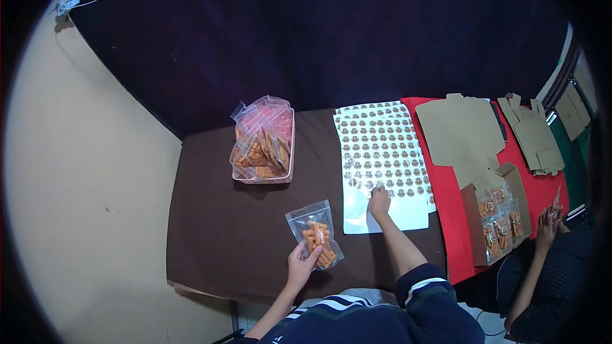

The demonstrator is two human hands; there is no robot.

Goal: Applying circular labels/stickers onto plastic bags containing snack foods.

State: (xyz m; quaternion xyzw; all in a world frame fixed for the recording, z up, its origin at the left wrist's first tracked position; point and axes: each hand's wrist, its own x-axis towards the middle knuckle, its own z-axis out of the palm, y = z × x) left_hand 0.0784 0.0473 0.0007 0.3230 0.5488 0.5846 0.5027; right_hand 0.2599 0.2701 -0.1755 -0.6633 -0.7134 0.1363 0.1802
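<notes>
My left hand (302, 263) grips the lower edge of a clear zip pouch (315, 235) filled with orange-brown snack sticks, above the brown cloth. My right hand (380, 202) is at the lowest row of round stickers on a white sticker sheet (382, 162), fingers bent against the paper. Whether a sticker is between those fingertips is hidden. Below that row, the sheet shows bare white backing. Another sheet lies partly under it. To the left, a pink plastic basket (262, 181) holds several filled pouches and some pink packaging.
On the red cloth (449, 229), an open cardboard box (469, 229) contains several stickered snack pouches. Flat cardboard boxes (533, 136) lie behind it. At the right, another person's hands (549, 224) hold a clear pouch. A dark curtain (311, 33) hangs behind the table; a wall (95, 177) stands left.
</notes>
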